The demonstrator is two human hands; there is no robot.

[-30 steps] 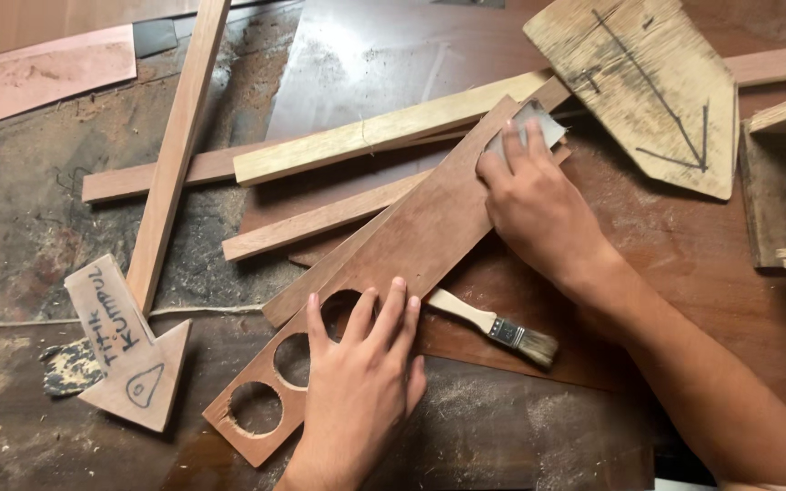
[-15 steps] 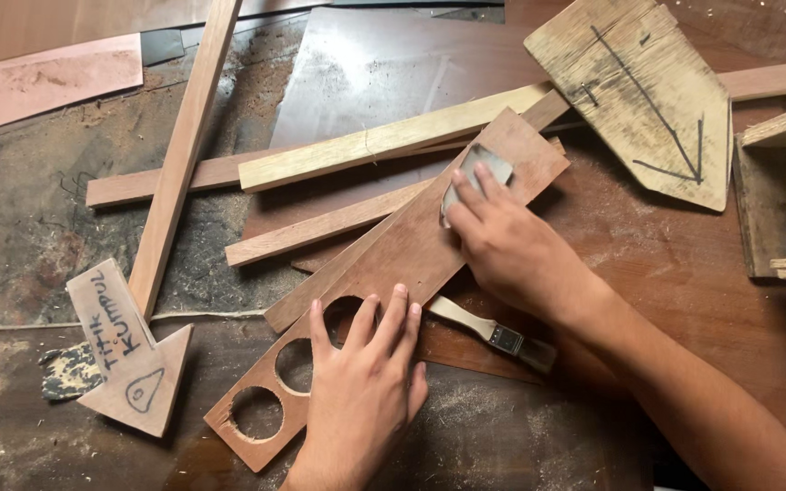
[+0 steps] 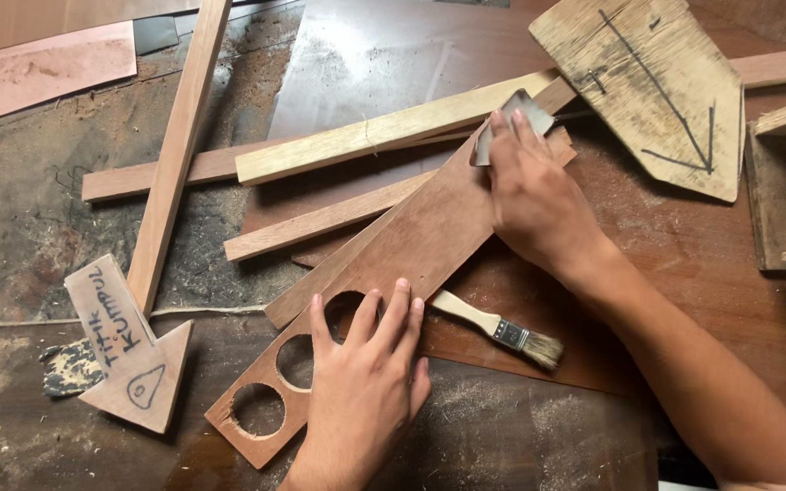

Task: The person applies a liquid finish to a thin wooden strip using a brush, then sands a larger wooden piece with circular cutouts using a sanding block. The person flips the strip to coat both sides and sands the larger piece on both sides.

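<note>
Dusty bench [image 3: 520, 436]: right hand [image 3: 539, 205] pinches grey sandpaper [image 3: 513, 118]; left hand [image 3: 361, 395] spread on holed board [image 3: 411, 264].

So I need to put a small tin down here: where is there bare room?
Bare bench lies below the paintbrush, right of the left hand, and in the dusty patch between the upright batten and the arrow-shaped offcut. It is crowded around the holed board and the right hand, among stacked battens.

Soft even daylight, faint shadows, dull sheen, sharp focus.
</note>
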